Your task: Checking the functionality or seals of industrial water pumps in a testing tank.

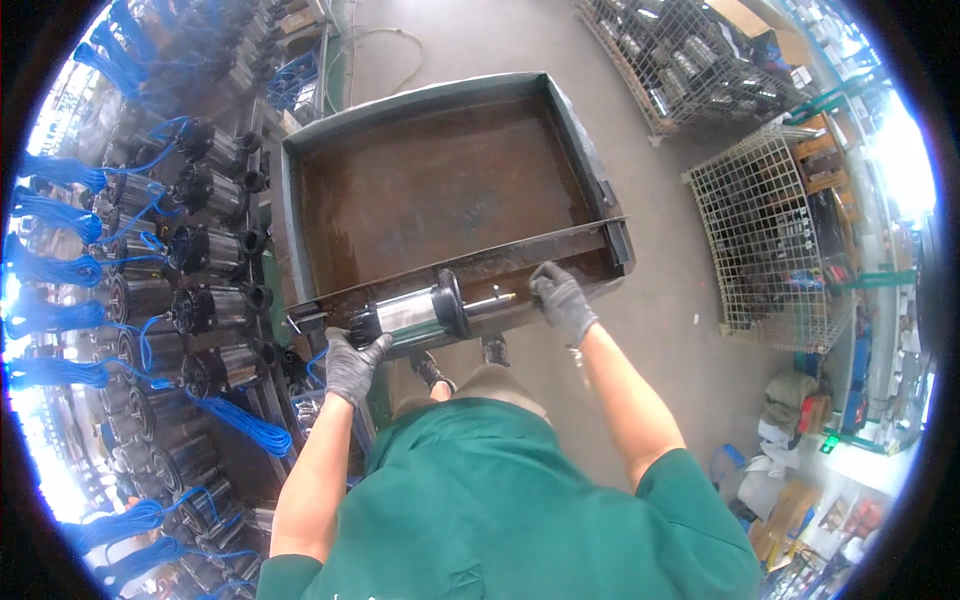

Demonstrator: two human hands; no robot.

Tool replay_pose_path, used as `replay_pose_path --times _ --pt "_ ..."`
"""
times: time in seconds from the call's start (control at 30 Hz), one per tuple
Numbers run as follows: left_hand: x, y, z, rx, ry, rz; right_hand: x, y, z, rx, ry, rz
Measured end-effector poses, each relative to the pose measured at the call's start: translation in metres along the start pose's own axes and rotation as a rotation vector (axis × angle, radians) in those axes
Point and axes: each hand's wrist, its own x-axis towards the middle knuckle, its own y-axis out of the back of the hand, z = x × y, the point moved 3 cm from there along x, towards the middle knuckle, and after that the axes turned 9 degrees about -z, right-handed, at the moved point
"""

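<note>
A cylindrical pump motor (415, 315) with a shiny steel body, black end flange and a thin shaft lies across the near rim of a large rusty metal tray (440, 190) that holds brownish liquid. My left hand (353, 362), in a grey glove, grips the motor's black left end. My right hand (562, 298), also gloved, rests on the tray's near rim just right of the shaft tip.
Rows of similar black motors with coiled blue cables (190, 250) fill the left side. A wire cage (775, 240) stands on the right, another with parts (690, 60) at the top. Grey concrete floor (660, 330) surrounds the tray. My shoes show below the tray.
</note>
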Motion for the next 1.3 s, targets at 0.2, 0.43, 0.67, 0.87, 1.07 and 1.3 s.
replay_pose_path --times 0.2,0.43,0.67,0.87,1.07,1.3 --pt "0.003 0.001 0.000 0.041 0.016 -0.006 -0.007 -0.032 -0.015 0.335 -0.359 -0.002" --pt "0.003 0.003 0.000 0.106 0.037 0.029 0.003 -0.036 -0.009 0.415 -0.470 0.015" --pt "0.000 0.005 0.011 0.140 0.010 0.071 0.005 -0.042 -0.005 0.453 -0.492 0.053" --pt "-0.001 0.004 0.009 0.156 0.012 0.077 0.006 -0.043 -0.007 0.473 -0.560 0.074" --pt "0.002 -0.001 -0.004 0.111 -0.013 0.073 0.003 -0.041 -0.002 0.480 -0.488 0.030" --pt "-0.003 -0.008 -0.004 -0.028 -0.025 0.076 0.012 0.072 0.020 -0.220 -0.165 0.275"
